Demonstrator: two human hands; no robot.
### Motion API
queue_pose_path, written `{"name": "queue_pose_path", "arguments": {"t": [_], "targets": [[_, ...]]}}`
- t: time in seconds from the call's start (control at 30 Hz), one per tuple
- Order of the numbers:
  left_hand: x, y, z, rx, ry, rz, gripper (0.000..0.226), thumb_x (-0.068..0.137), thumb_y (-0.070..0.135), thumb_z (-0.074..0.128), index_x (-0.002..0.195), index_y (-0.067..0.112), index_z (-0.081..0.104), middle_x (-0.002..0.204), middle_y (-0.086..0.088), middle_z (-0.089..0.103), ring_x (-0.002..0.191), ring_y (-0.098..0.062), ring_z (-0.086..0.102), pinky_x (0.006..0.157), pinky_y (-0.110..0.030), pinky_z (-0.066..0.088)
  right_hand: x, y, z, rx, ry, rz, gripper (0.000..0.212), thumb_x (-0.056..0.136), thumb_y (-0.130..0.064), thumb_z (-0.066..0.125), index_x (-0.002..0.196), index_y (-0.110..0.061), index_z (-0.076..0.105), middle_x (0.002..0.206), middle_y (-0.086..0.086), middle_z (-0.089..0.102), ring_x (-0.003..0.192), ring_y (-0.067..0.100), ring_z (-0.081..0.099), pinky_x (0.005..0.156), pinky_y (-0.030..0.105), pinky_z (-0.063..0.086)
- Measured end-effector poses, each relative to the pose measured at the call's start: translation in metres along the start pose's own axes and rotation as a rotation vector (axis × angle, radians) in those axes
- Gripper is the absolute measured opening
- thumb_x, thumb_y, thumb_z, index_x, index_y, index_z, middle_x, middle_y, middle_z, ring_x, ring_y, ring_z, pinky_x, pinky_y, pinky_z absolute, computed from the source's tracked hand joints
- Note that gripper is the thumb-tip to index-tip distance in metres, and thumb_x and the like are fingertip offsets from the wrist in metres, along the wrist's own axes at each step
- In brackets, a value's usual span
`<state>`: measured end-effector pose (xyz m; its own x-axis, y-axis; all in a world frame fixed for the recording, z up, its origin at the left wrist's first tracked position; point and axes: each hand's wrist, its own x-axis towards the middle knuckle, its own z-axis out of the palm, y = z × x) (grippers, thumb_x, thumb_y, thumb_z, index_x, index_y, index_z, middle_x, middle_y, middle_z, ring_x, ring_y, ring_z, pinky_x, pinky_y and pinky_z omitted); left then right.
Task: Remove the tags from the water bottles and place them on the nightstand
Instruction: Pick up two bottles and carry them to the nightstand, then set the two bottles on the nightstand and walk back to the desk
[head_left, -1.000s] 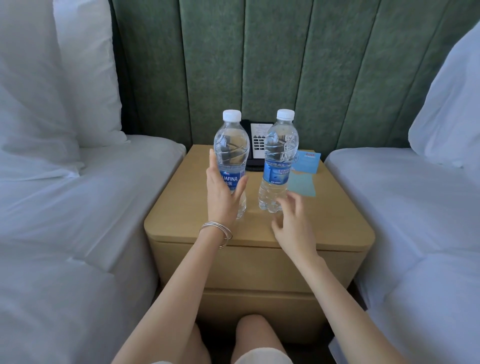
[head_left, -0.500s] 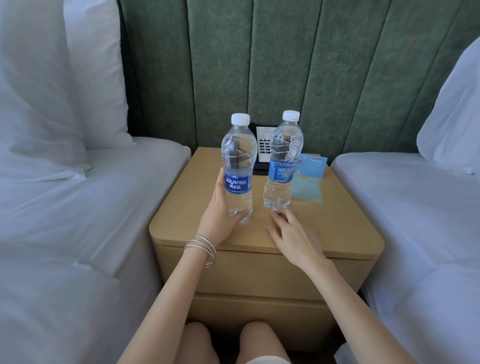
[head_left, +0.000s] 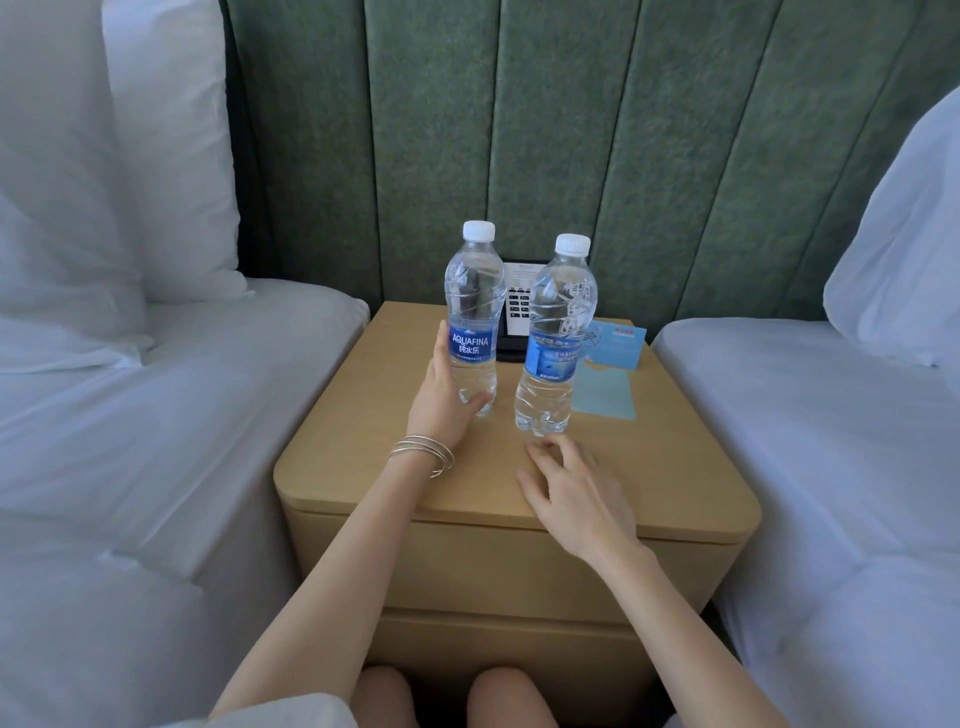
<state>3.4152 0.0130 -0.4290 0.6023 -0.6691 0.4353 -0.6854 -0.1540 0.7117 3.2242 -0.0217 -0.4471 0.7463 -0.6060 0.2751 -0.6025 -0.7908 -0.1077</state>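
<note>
Two clear water bottles with white caps stand upright on the wooden nightstand (head_left: 675, 467). The left bottle (head_left: 471, 312) has a blue Aquafina label; my left hand (head_left: 441, 400) wraps around its lower part. The right bottle (head_left: 556, 332) stands free, a little nearer to me. My right hand (head_left: 571, 488) rests flat on the nightstand just in front of it, fingers spread, holding nothing. Two light blue paper tags (head_left: 610, 374) lie flat on the nightstand to the right of the right bottle.
A black phone with a white keypad (head_left: 515, 306) stands behind the bottles against the green padded headboard (head_left: 571, 130). White beds flank the nightstand, with pillows (head_left: 104, 182) at the left and at the far right (head_left: 904, 249). My knees show below the drawer front.
My left hand has closed around the lower part of the left bottle. My right hand has dropped from the right bottle's base onto the nightstand top.
</note>
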Motion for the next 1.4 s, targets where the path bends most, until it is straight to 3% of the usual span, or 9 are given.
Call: {"name": "queue_pose_path", "arguments": {"t": [0.2, 0.3, 0.4, 0.6, 0.87, 1.0, 1.1, 1.23, 1.4], "targets": [[-0.047, -0.002, -0.012, 0.316, -0.177, -0.059, 0.07, 0.087, 0.019, 0.058, 0.145, 0.009, 0.021, 0.141, -0.013, 0.037, 0.118, -0.034, 0.048, 0.089, -0.037, 0.04, 0.005, 0.002, 0.005, -0.028, -0.055, -0.026, 0.053, 0.098, -0.048, 0.024, 0.146, -0.025, 0.028, 0.153, -0.007, 0.022, 0.14, 0.011, 0.018, 0.109, 0.029, 0.023], [-0.069, -0.001, -0.016, 0.546, -0.258, 0.049, 0.053, 0.094, 0.043, 0.045, 0.14, 0.017, 0.035, 0.146, -0.001, 0.036, 0.133, -0.022, 0.033, 0.108, -0.033, 0.023, 0.007, 0.003, 0.004, -0.015, -0.1, -0.019, 0.054, 0.098, -0.048, 0.021, 0.148, -0.026, 0.022, 0.157, -0.008, 0.014, 0.143, 0.01, 0.009, 0.113, 0.03, 0.015], [-0.081, -0.003, -0.014, 0.615, -0.335, 0.095, 0.055, 0.096, 0.055, 0.028, 0.145, 0.03, 0.028, 0.154, 0.01, 0.022, 0.144, -0.015, 0.011, 0.115, -0.034, 0.004, 0.008, 0.003, 0.005, -0.016, -0.12, -0.017, 0.055, 0.098, -0.048, 0.02, 0.149, -0.027, 0.019, 0.157, -0.008, 0.012, 0.143, 0.01, 0.006, 0.116, 0.032, 0.009], [-0.084, -0.008, -0.012, 0.677, -0.297, 0.138, 0.079, 0.079, 0.067, 0.003, 0.145, 0.032, 0.03, 0.153, 0.013, 0.026, 0.143, -0.015, 0.015, 0.116, -0.035, 0.007, 0.008, 0.005, 0.011, -0.054, -0.098, -0.019, 0.056, 0.097, -0.05, 0.018, 0.148, -0.027, 0.021, 0.157, -0.008, 0.014, 0.143, 0.01, 0.008, 0.117, 0.035, 0.007], [-0.103, -0.002, -0.021, 0.492, -0.135, 0.236, 0.04, 0.085, 0.031, 0.048, 0.118, 0.016, 0.064, 0.127, -0.001, 0.06, 0.123, -0.02, 0.052, 0.102, -0.037, 0.042, 0.0, 0.001, 0.004, -0.015, 0.047, -0.011, 0.047, 0.094, -0.039, 0.034, 0.125, -0.014, 0.06, 0.131, 0.005, 0.057, 0.126, 0.023, 0.048, 0.102, 0.039, 0.04], [-0.122, 0.016, -0.044, 0.514, -0.317, 0.185, 0.043, 0.082, 0.029, 0.051, 0.121, 0.012, 0.061, 0.132, -0.005, 0.056, 0.127, -0.023, 0.048, 0.106, -0.039, 0.037, -0.01, -0.004, -0.019, 0.021, -0.231, -0.02, 0.06, 0.094, -0.046, 0.024, 0.136, -0.01, 0.047, 0.145, 0.01, 0.042, 0.137, 0.026, 0.033, 0.11, 0.042, 0.028], [-0.122, 0.049, -0.076, 0.619, -0.601, 0.122, 0.044, 0.066, 0.021, 0.07, 0.109, 0.012, 0.064, 0.119, -0.006, 0.062, 0.112, -0.027, 0.059, 0.082, -0.04, 0.054, -0.036, -0.007, -0.063, 0.067, -0.464, 0.014, 0.057, 0.096, -0.051, 0.026, 0.139, -0.017, 0.042, 0.15, 0.002, 0.032, 0.137, 0.02, 0.03, 0.104, 0.037, 0.034], [-0.1, 0.125, -0.129, 0.698, -0.9, -0.057, 0.037, 0.091, 0.03, 0.045, 0.127, 0.025, 0.053, 0.122, 0.003, 0.058, 0.108, -0.024, 0.057, 0.083, -0.031, 0.045, -0.064, -0.007, -0.161, 0.05, -0.63, -0.005, 0.051, 0.097, -0.049, 0.032, 0.14, -0.023, 0.038, 0.138, -0.006, 0.046, 0.121, 0.017, 0.048, 0.089, 0.031, 0.044], [-0.075, 0.248, -0.196, 0.606, -0.746, 0.174, 0.034, 0.082, 0.033, 0.044, 0.104, 0.021, 0.068, 0.091, 0.003, 0.068, 0.078, -0.022, 0.065, 0.066, -0.029, 0.049, -0.071, -0.003, -0.306, 0.093, -0.513, -0.01, 0.047, 0.094, -0.043, 0.04, 0.13, -0.017, 0.052, 0.123, -0.004, 0.06, 0.102, 0.022, 0.061, 0.079, 0.033, 0.05]]}}
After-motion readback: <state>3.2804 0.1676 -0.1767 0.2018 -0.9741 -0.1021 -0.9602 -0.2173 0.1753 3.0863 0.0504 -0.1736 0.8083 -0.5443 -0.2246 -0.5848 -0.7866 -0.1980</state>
